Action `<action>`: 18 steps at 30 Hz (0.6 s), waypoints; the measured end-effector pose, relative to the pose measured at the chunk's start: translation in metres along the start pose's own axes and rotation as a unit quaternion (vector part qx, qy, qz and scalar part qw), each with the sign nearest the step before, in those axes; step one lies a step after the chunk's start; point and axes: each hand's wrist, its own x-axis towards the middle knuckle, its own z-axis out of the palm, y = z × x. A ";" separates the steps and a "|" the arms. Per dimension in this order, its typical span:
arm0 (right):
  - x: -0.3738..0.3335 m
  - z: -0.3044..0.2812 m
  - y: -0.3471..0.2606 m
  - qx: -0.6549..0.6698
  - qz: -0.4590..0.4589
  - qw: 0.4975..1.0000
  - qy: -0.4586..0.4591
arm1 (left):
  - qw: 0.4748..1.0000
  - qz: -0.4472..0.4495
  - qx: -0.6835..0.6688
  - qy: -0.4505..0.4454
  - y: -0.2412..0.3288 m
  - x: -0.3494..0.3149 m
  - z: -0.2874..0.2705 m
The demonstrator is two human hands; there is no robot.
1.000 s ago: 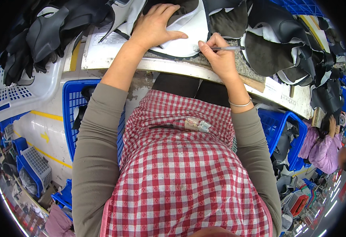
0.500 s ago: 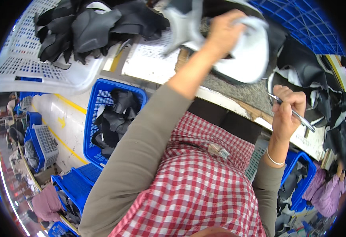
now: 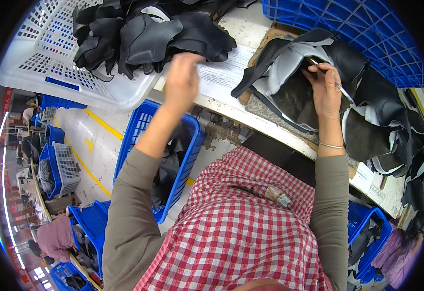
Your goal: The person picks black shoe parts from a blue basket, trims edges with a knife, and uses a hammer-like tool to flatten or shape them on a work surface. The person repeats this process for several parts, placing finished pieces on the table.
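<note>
My right hand [image 3: 327,87] grips a slim silver pen-like tool [image 3: 345,93], its upper end slanting over a black leather shoe upper piece [image 3: 292,99] with white lining. That piece lies spread on a grey speckled board [image 3: 273,110], its dark inner side showing. My left hand [image 3: 183,80] is at the front edge of a pile of black leather pieces [image 3: 150,38]. Motion blurs its fingers, so I cannot tell whether they hold anything. More black pieces with white lining [image 3: 367,133] are heaped to the right of my right hand.
A white perforated basket [image 3: 32,80] stands at the left, under the pile. A printed sheet [image 3: 217,77] lies on the workbench. Blue crates stand at the back right [image 3: 338,29], on the floor at the left [image 3: 188,160] and at the lower right [image 3: 367,237].
My left hand has let go of the white-lined piece and moved left to the black pile. My right hand has moved up and left over the board with the tool.
</note>
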 end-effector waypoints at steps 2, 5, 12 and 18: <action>-0.012 0.010 -0.007 0.004 -0.021 1.000 0.012 | 0.992 -0.104 0.059 -0.029 -0.040 -0.003 0.003; -0.040 0.051 -0.025 -0.031 -0.088 0.995 -0.040 | 0.933 -0.331 -0.068 -0.120 -0.076 0.012 0.026; -0.055 0.132 0.019 -0.279 0.035 0.926 -0.250 | 0.474 -0.549 -0.671 0.154 -0.057 0.096 0.059; 0.025 0.032 0.020 -0.170 0.069 0.981 -0.068 | 0.644 -0.323 -0.692 0.040 -0.058 0.108 -0.049</action>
